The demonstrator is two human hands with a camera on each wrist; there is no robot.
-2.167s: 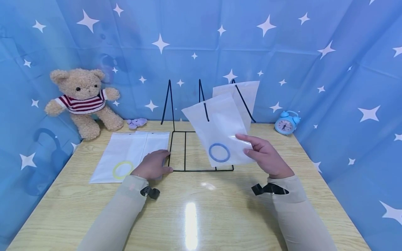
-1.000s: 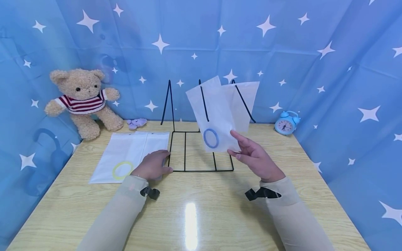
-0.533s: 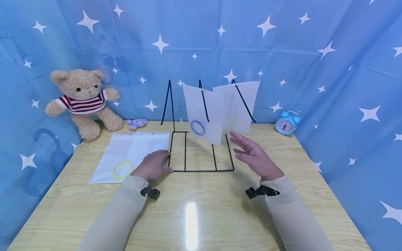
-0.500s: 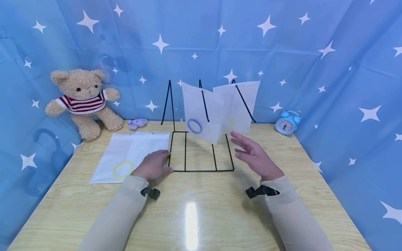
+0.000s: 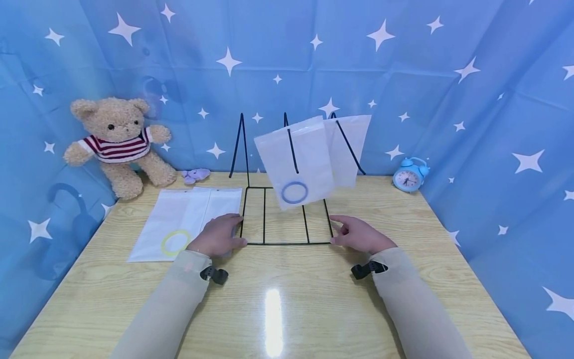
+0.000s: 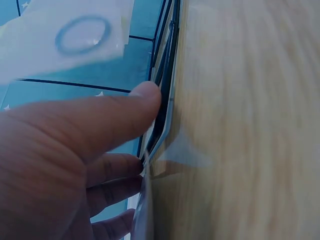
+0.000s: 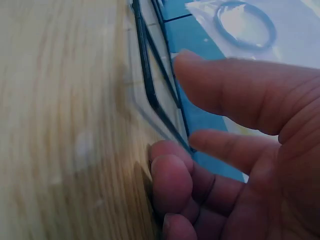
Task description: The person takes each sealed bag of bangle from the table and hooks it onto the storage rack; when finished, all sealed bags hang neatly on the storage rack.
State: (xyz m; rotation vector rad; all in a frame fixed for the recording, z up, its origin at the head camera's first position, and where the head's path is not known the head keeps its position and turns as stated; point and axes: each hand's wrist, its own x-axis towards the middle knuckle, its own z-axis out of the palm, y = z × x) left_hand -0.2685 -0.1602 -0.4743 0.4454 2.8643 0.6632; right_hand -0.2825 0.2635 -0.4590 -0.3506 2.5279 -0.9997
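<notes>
A black wire rack (image 5: pixel 264 214) stands on the table with upright hooked arms. From its middle arm hangs a white plastic bag (image 5: pixel 296 154) that shows a blue ring (image 5: pixel 294 192), tilted and partly in front of another white bag (image 5: pixel 352 144) on the right arm. My left hand (image 5: pixel 217 235) touches the base's left front corner, thumb and index fingertips at the wire in the left wrist view. At the right front corner is my right hand (image 5: pixel 360 234); the right wrist view shows its thumb and index finger (image 7: pixel 215 142) spread, the other fingers bent.
White bags (image 5: pixel 179 214) lie flat left of the rack, one showing a yellow ring (image 5: pixel 176 243); my left hand partly covers them. Behind sit a teddy bear (image 5: pixel 118 144) and a small purple toy (image 5: pixel 195 175). A blue alarm clock (image 5: pixel 408 175) stands at the back right.
My right hand has let go of the blue-ring bag and moved down to the rack's right front corner. The bag swings on the middle arm. My left hand has stayed in place.
</notes>
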